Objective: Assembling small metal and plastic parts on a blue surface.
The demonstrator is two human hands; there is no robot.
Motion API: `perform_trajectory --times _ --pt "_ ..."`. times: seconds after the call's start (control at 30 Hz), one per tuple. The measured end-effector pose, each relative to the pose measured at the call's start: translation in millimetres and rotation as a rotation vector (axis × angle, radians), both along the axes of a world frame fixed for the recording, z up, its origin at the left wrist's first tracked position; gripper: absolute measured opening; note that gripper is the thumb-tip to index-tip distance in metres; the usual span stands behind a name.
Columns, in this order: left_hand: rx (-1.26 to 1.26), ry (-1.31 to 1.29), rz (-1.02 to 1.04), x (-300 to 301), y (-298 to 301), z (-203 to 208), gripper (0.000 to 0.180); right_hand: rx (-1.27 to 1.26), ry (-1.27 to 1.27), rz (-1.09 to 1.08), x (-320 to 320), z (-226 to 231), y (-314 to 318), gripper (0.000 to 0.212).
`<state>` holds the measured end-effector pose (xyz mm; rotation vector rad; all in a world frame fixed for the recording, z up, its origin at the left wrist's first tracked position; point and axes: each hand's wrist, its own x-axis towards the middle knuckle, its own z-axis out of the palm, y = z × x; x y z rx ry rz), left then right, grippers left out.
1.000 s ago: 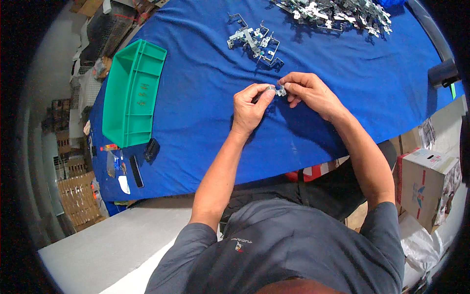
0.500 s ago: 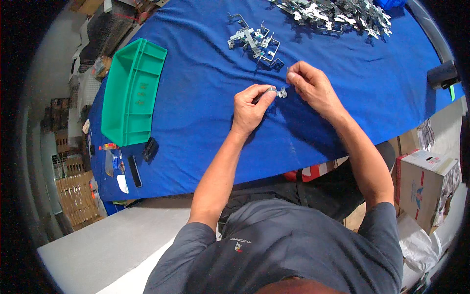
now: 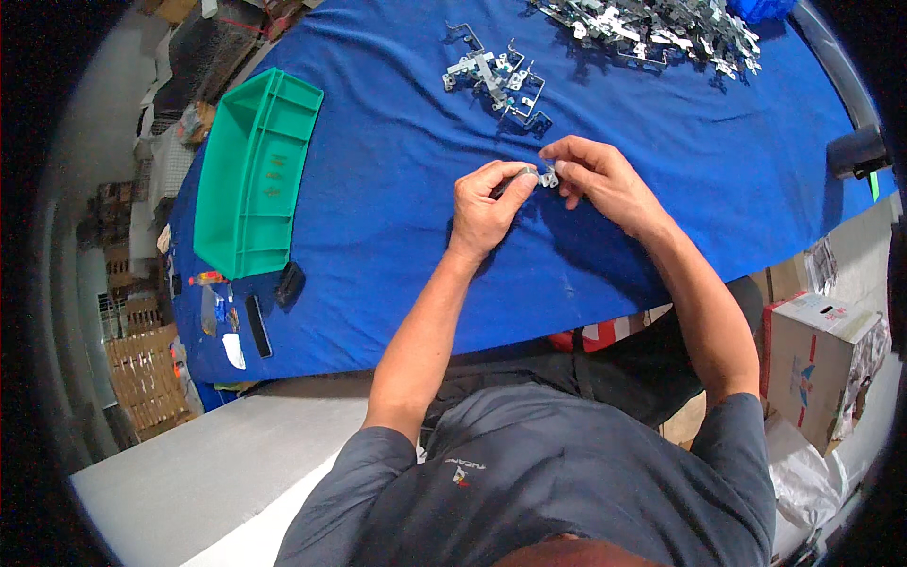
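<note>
Between thumb and forefinger, my left hand pinches a small silvery metal bracket, whose free end sticks out to the right. My right hand is at that free end, its thumb and forefinger curled around it. Whether the right fingers hold a separate small part is too fine to make out. Beyond my hands lies a small group of metal brackets with bent wire arms. A large heap of similar flat metal pieces covers the far right of the table.
A green divided bin stands at the left with a few small pieces inside. Near it lie a dark phone and a black object. The blue cloth is wrinkled. A cardboard box stands at the right.
My right hand has moved left and slightly down, from apart to right at the bracket's free end. My left hand has hardly moved and keeps its pinch.
</note>
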<state>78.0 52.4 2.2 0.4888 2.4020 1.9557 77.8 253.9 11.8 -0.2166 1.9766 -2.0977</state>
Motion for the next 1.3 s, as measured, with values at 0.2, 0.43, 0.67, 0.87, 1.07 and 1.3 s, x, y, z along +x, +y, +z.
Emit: perform_trajectory --times 0.2,0.43,0.67,0.87,1.07,1.3 --pt "-0.110 0.058 -0.043 -0.3 0.1 2.1 0.014 0.110 -0.059 0.103 -2.8 3.6 5.2 0.020" --pt "-0.119 0.125 -0.009 1.7 5.2 0.0 0.015 0.253 0.197 -0.101 4.5 6.6 -4.3 0.017" --pt "0.058 0.084 0.040 -2.2 2.9 -5.5 0.014 0.231 0.164 -0.100 -2.1 10.4 6.1 0.017" --pt "0.124 -0.059 0.069 -0.6 -0.1 -5.4 0.015 0.292 0.070 0.064 4.7 9.9 0.8 0.016" --pt "0.070 -0.068 0.038 1.1 0.7 -1.8 0.016 0.414 0.160 0.006 2.4 6.4 9.0 0.016" --pt "0.054 -0.058 0.001 0.6 1.5 1.4 0.015 0.375 0.071 0.039 3.0 4.9 6.5 0.016"
